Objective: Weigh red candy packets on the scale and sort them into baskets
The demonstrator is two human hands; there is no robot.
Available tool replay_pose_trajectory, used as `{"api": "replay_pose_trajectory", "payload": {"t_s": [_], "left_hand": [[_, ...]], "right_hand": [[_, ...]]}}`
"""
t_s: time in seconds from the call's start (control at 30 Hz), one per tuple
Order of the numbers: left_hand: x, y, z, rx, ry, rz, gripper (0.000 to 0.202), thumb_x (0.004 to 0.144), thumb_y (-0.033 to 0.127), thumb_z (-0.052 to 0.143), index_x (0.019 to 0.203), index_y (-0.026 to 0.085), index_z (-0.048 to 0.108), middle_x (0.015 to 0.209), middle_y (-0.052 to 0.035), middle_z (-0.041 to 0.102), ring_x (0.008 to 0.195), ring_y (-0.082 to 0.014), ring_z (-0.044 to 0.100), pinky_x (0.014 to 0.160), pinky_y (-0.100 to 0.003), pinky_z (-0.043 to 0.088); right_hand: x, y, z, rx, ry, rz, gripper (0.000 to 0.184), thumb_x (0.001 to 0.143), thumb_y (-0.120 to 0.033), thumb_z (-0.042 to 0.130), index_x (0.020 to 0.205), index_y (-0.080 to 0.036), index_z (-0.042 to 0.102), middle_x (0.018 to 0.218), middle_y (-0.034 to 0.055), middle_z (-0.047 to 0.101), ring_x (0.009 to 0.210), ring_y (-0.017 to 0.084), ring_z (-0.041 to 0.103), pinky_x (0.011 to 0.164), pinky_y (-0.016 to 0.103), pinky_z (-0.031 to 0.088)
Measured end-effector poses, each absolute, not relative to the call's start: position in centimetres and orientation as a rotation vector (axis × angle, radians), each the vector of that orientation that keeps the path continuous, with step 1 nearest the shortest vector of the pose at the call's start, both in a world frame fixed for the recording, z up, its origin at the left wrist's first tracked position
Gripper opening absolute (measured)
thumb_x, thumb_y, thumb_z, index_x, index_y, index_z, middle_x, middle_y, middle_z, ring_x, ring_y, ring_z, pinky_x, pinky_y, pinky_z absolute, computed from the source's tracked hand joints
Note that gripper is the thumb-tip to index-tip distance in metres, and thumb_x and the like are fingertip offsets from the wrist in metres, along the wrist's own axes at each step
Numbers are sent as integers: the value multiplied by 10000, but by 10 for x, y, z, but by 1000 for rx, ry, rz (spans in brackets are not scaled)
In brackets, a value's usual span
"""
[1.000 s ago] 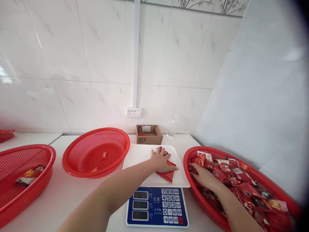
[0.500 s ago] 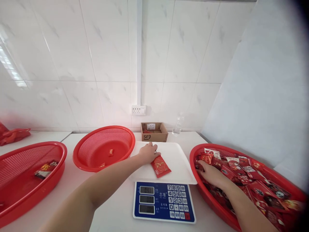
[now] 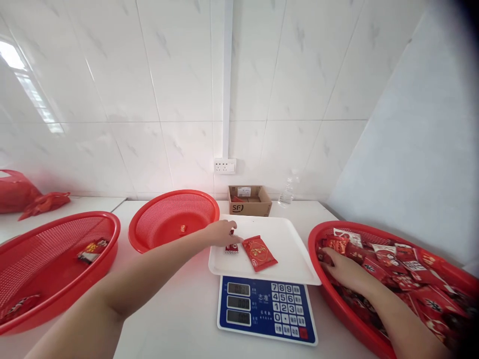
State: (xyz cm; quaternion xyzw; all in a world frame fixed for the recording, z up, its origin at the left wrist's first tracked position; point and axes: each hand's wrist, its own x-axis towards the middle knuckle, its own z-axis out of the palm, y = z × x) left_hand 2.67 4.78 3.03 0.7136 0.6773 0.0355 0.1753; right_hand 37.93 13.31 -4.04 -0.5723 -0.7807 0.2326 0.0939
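Observation:
Over the left side of the scale's white tray (image 3: 295, 254), my left hand (image 3: 222, 233) pinches a small dark red snack packet (image 3: 231, 248) with a patterned edge; the thumb covers part of it. To the right of the fingertips, a larger bright red packet with gold print (image 3: 259, 253) lies flat on the tray. My right hand (image 3: 342, 267) reaches into the left end of the full red basket (image 3: 318, 230). Its fingers and thumb are closed around a dark red snack packet (image 3: 325, 257), mostly hidden. Many red packets (image 3: 404, 269) surround that hand.
The scale's blue keypad panel (image 3: 266, 310) faces me. Left of it stand a round red basket (image 3: 139, 227) with a small packet inside and another red basket (image 3: 114, 225) holding a few packets. Behind are a cardboard box (image 3: 250, 208), a clear bottle (image 3: 287, 192) and red bags (image 3: 18, 194).
My left hand has shifted left across the tray, away from the bright red packet, with the small packet in its fingers. My right hand stays in the basket. The camera view has turned slightly left.

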Motion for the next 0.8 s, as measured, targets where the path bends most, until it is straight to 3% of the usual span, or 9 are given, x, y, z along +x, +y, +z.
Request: {"api": "replay_pose_trajectory", "payload": {"t_s": [0.13,0.3,0.37,0.47,0.57,0.7,0.73,0.8], "left_hand": [[41,36,23,2126,1891,17,493,814,384,603,1273,250,483,1232,-97,557,1026,-267,595,802,-391,505],[40,28,29,2241,1876,26,479,783,174,537,1242,310,509,1217,-34,591,1064,-223,584,791,-293,492],[28,23,40,2264,1962,73,458,809,144,469,1242,287,507,1241,-48,574,1121,-241,542,834,-326,474],[5,18,64,2259,2123,135,457,832,132,402,1275,214,476,1301,-115,521,1195,-315,467,914,-456,414],[-3,16,79,2307,2104,144,505,829,204,467,1332,176,425,1361,-145,474,1264,-352,392,1003,-533,307],[32,19,64,2500,1721,87,607,823,447,554,1380,287,375,1473,-16,383,1355,-223,304,1094,-346,236],[44,21,55,2551,1590,61,655,809,513,556,1396,309,350,1495,-2,348,1383,-220,252,1108,-347,208],[67,26,34,2704,1315,32,735,805,577,528,1428,259,301,1513,-76,304,1414,-288,146,1120,-467,117]], "right_hand": [[378,133,-40,-1717,-2336,669,205,816,-322,468,948,-218,585,812,62,712,775,250,671,716,325,479],[375,127,-35,-1776,-2348,669,239,840,-295,439,1014,-196,570,902,83,707,833,251,666,742,322,468],[373,124,-31,-1803,-2358,669,257,850,-288,433,1049,-186,558,935,93,704,854,253,663,753,321,465],[371,122,-27,-1826,-2372,665,267,858,-290,428,1070,-187,551,959,99,702,885,259,660,763,322,466],[372,124,-28,-1808,-2381,652,256,851,-291,434,1047,-186,561,982,108,700,912,271,654,790,336,465],[376,131,-36,-1785,-2356,655,259,831,-309,449,1028,-186,563,982,115,706,911,285,659,802,353,474],[377,132,-38,-1775,-2350,661,262,827,-312,446,1026,-187,562,987,116,707,924,287,657,805,353,476],[380,135,-42,-1753,-2345,675,280,816,-327,442,1030,-187,557,1011,120,704,956,291,650,817,355,478]]}}
